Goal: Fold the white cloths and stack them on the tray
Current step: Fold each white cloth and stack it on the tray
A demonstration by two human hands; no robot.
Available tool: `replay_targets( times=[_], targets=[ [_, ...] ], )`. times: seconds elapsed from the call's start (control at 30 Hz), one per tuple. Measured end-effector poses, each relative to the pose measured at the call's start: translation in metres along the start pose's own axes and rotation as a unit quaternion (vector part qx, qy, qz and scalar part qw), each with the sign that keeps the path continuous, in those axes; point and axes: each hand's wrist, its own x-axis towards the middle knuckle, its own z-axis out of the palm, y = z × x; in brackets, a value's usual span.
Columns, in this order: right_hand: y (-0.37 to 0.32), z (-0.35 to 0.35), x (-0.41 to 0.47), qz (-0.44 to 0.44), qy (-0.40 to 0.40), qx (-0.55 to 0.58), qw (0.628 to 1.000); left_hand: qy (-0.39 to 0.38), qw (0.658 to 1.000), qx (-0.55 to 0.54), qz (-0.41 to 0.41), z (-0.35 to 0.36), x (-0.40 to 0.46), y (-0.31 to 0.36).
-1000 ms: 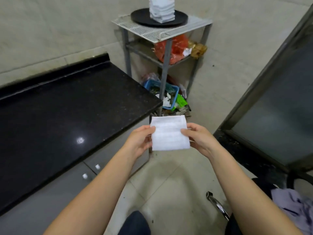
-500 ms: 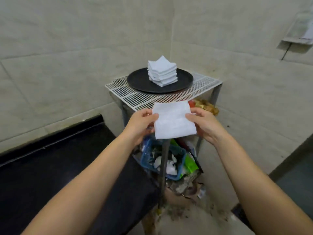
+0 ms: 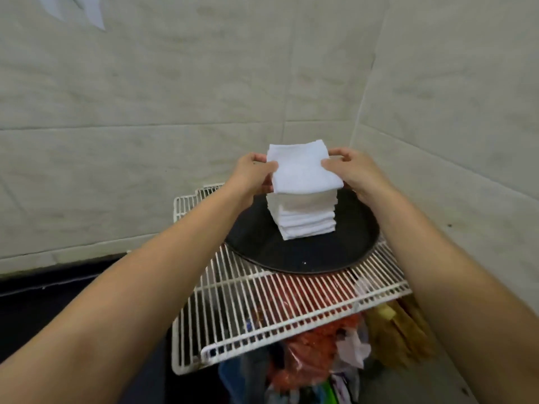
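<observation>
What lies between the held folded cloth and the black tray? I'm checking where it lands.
In the head view, the stack of folded white cloths sits between the held cloth and the tray.

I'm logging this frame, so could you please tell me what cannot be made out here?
- Head view: whether the folded cloth already rests on the stack; the cloth itself hides the contact.
- Fingers of the left hand and right hand beneath the cloth.
- Items under the wire shelf: blurred, partly screened.
</observation>
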Motion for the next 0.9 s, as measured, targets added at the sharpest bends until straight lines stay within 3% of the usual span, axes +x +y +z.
replay_targets(
  times=[0.3,0.53,0.77,0.9],
  targets=[
    [0.047,0.0,0.052,0.036,-0.062,-0.026,0.997,0.032,0.995,0.057,-0.079,0.011,0.039,-0.033],
    [0.009,0.005,0.028,-0.08,0.007,-0.17,0.982,0.09,0.989,0.101,-0.052,-0.02,0.011,-0.025],
    [-0.045,0.135,-0.067,-0.194,-0.14,-0.239,0.941,0.166,0.975,0.14,-0.039,-0.15,-0.121,-0.028],
    [-0.064,0.252,-0.164,-0.253,-0.241,-0.263,0.899,0.256,0.936,0.237,-0.049,-0.261,-0.244,-0.045]
  ],
)
